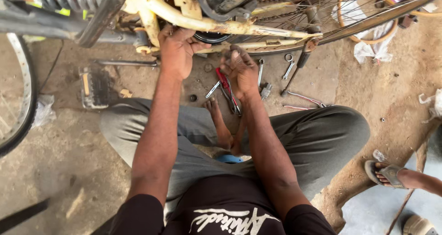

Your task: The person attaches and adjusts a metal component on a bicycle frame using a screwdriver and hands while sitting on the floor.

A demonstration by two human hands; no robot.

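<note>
The person's two bare forearms reach from the near edge: the left hand (176, 51) closes its fingers around the yellow bicycle frame (202, 22), while the right hand (240, 70) hovers just right of it, fingers curled on nothing I can make out. On the ground beyond lie one red-handled pliers (228, 90), two spanners (260, 72) and, left, one pedal (94, 87).

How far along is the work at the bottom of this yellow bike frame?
Done: a pedal lies detached on the ground. In hand: the left hand grips the yellow frame by the black ring, the right hand works just below it. Left: pliers and wrenches lie unused.
</note>
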